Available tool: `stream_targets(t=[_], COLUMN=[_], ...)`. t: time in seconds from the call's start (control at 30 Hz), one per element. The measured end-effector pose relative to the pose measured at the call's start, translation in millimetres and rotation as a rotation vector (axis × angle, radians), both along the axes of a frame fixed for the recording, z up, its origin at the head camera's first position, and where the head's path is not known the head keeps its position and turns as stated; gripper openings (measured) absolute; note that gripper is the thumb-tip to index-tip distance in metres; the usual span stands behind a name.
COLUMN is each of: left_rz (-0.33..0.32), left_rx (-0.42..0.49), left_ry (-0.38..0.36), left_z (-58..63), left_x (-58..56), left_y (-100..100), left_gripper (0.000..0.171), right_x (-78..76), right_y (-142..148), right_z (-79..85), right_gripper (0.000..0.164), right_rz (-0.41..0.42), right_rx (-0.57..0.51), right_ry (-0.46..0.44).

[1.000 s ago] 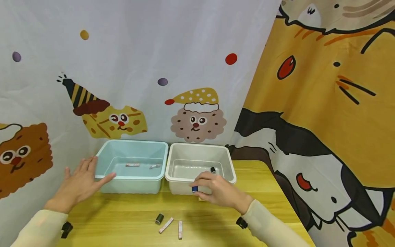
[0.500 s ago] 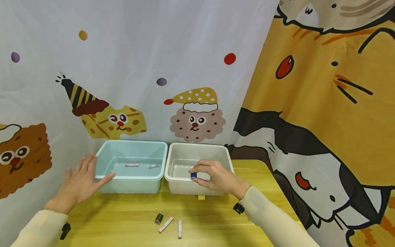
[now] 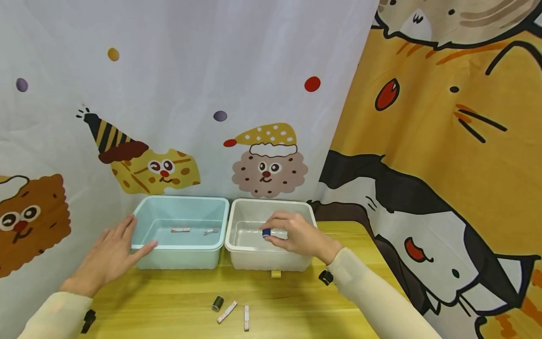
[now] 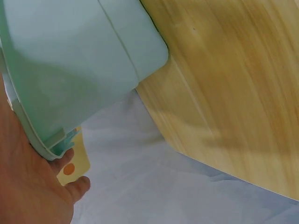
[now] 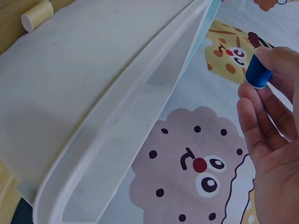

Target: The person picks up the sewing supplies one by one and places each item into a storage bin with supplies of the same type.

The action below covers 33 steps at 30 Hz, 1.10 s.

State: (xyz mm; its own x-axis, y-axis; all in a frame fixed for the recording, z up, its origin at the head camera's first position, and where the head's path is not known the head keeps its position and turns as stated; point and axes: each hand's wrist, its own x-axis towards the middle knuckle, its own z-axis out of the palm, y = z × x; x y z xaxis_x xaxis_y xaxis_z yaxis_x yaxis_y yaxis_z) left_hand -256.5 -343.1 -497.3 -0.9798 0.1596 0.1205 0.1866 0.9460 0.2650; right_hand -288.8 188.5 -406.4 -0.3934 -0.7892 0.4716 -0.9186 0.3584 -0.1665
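A small blue thread spool with white ends is being pinched nearly upright by the right grip, over the white bin. A pale blue bin is standing alongside, its left rim touching the left grip.

A right hand hides part of a blue spool and of a gray bin, whose wall partly covers a yellow spool. Print on two strips on the table is too small to read. The left wrist view crops the left hand and a pale blue bin.
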Motion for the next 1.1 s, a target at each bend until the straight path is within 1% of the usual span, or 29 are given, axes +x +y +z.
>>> stream_targets(t=[0.1, 0.3, 0.5, 0.63, 0.73, 0.97, 1.1], left_rz=[0.001, 0.004, 0.008, 0.009, 0.017, 0.022, 0.024], left_rx=[0.008, 0.018, 0.037, 0.029, 0.016, 0.011, 0.011], left_ry=[-0.005, 0.001, -0.01, -0.009, -0.01, -0.018, -0.02], left_z=[-0.9, -0.1, 2.7, 3.4, 3.0, 2.5, 2.4], left_x=[0.3, -0.5, -0.5, 0.4, 1.0, 2.1, 1.5], left_y=[-1, -1, 1, 2, 2, 2, 2], left_gripper=[0.117, 0.118, 0.118, 0.117, 0.118, 0.118, 0.119], right_x=[-4.1, -16.2, -28.9, -37.0, -42.4, -56.6, -65.8], right_y=[1, 2, 2, 0, -3, -12, -17], right_z=[2.0, 6.5, 9.2, 10.3, 12.3, 15.8, 15.8], right_gripper=[0.026, 0.026, 0.027, 0.028, 0.028, 0.028, 0.028], right_rz=[0.0, -0.049, -0.089, -0.112, -0.118, -0.123, -0.116], right_rx=[0.005, 0.043, 0.097, 0.125, 0.141, 0.181, 0.194], right_ry=[-0.01, -0.011, -0.062, -0.086, -0.096, -0.073, -0.077])
